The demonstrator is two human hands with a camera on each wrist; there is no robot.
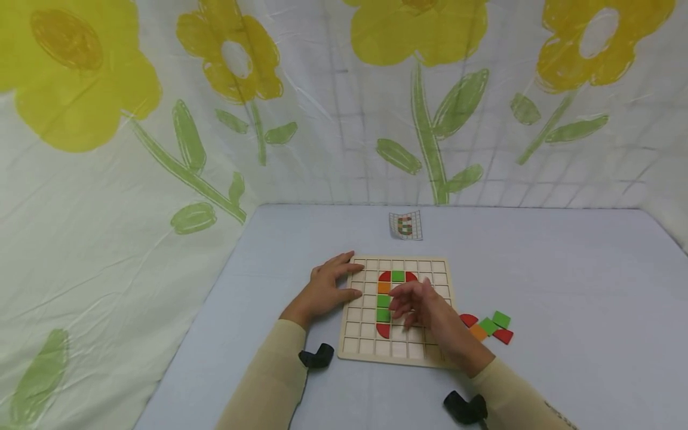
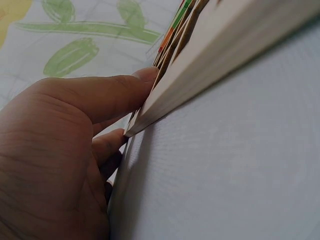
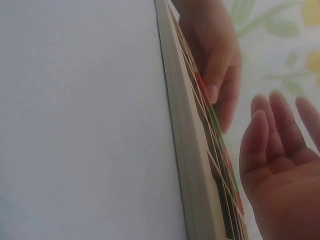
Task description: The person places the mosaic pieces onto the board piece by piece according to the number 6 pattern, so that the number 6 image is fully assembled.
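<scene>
A square wooden grid board [image 1: 368,346] lies on the table. Coloured tiles sit in its cells: a red rounded piece, a green square [image 1: 398,276] and another red piece across the top, then an orange square [image 1: 384,288], two green squares and a red rounded piece [image 1: 383,331] running down. My left hand [image 1: 325,286] rests at the board's left edge, fingers extended; its thumb [image 2: 117,92] lies on the rim in the left wrist view. Above the board's middle, my right hand [image 1: 430,316] hovers with loosely bent fingers and nothing visible in them, covering some cells.
Right of the board lie several loose tiles: red rounded pieces [image 1: 503,337], green squares [image 1: 502,319] and an orange square [image 1: 478,332]. A small paper card [image 1: 406,226] printed with a coloured grid pattern lies behind the board. A flower-printed curtain [image 1: 322,149] hangs behind the table.
</scene>
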